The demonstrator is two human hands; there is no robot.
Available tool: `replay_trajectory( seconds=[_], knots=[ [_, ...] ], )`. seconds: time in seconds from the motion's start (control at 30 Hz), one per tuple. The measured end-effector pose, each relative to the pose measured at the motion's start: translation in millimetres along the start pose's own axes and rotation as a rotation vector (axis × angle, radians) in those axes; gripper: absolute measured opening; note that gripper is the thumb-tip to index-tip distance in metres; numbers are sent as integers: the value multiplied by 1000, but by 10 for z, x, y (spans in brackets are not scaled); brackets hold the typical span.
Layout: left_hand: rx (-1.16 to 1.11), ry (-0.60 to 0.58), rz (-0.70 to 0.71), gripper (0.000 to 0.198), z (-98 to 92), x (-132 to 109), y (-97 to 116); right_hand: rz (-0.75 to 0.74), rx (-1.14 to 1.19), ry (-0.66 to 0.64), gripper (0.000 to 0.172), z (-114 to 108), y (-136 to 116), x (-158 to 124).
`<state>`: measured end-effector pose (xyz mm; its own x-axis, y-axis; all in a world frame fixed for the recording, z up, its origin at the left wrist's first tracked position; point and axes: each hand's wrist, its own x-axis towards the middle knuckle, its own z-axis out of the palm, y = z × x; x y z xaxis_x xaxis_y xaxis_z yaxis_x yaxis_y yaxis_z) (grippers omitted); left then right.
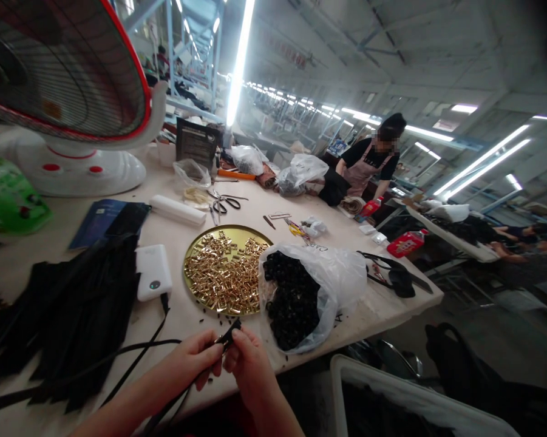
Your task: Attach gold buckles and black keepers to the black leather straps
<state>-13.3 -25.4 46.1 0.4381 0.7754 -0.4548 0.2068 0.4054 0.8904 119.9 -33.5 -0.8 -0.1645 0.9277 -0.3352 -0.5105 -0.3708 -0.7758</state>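
Observation:
Between my two hands is the end of a black strap (pixel 232 332), with a small gold-coloured glint of metal on it. My left hand (pixel 199 354) pinches the strap from the left. From the other side, the thumb and fingers of my right hand (pixel 249 355) close on its tip. Just beyond them lies a round gold tray (pixel 192 290) heaped with small gold metal buckles (pixel 223 273). A clear plastic bag (pixel 341 273) stands open right of the tray, filled with small black pieces (pixel 291 300).
Black straps (pixel 86 315) are piled at left beside a white power bank (pixel 153 272) with a cable. A fan (pixel 68 79) stands at back left. Scissors (pixel 227 203) lie behind the tray. A white bin (pixel 419 400) is below the table's right edge. Across the table stands a person (pixel 368 158).

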Motion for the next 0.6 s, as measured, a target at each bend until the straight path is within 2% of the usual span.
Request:
replay_trajectory(
  seconds=[0.07, 0.23, 0.3, 0.37, 0.47, 0.6],
  knots=[
    [-6, 4, 0, 34, 4, 3, -12, 10, 7, -8, 26, 12, -9, -3],
    [20, 68, 16, 37, 43, -13, -14, -118, -271, 56, 24, 13, -74, -47],
    [28, 72, 3, 36, 65, -41, 21, -87, -217, 22, 22, -1, -85, -58],
    [20, 59, -19, 35, 79, -70, 57, 12, -67, -19, 23, -16, -79, -57],
    [11, 64, -43, 34, 83, -86, 71, 140, 120, -6, 25, -25, -51, -44],
    [33, 70, -41, 34, 79, -39, 30, 95, 126, 12, 25, -20, -23, -40]
  ],
)
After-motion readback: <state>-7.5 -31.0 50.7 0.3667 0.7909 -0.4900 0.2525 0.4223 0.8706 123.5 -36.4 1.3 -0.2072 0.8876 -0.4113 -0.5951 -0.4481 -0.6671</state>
